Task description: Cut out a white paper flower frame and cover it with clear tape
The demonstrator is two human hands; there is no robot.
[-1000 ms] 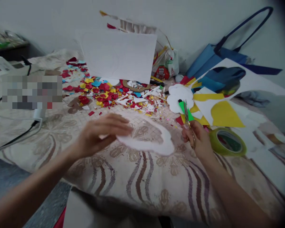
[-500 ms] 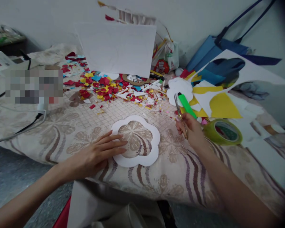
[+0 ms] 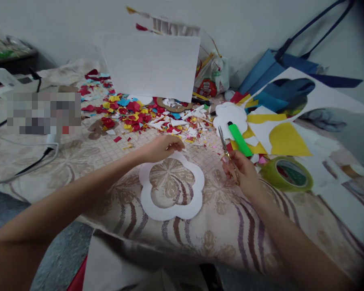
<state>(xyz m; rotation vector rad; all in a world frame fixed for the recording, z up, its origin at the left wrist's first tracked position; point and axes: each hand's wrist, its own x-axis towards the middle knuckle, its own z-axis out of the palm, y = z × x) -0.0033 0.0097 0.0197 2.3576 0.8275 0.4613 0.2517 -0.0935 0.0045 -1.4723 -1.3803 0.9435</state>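
Observation:
A white flower-shaped paper ring (image 3: 172,212), its middle cut out, lies flat on the patterned cloth in front of me. My left hand (image 3: 164,148) is over the ring's far edge, fingers curled together and pointing right. Whatever they pinch, if anything, is too small to make out. To the right of the ring, my right hand (image 3: 240,169) grips a pair of scissors (image 3: 223,141), blades pointing away from me. Just beyond that hand lies a green-handled cutter (image 3: 240,139), partly over white flower-shaped paper (image 3: 227,111).
Colourful paper scraps (image 3: 136,115) spread across the back of the table. Behind them stands a white sheet (image 3: 151,66). At right are a roll of tape (image 3: 306,173), yellow paper (image 3: 288,139), a cut-out white sheet (image 3: 330,95) and a blue bag (image 3: 261,70). Cables (image 3: 33,163) run at left.
My left hand has left the near left side of the paper ring and moved away from me to its far edge, fingers now curled. The right hand still holds the scissors in nearly the same place.

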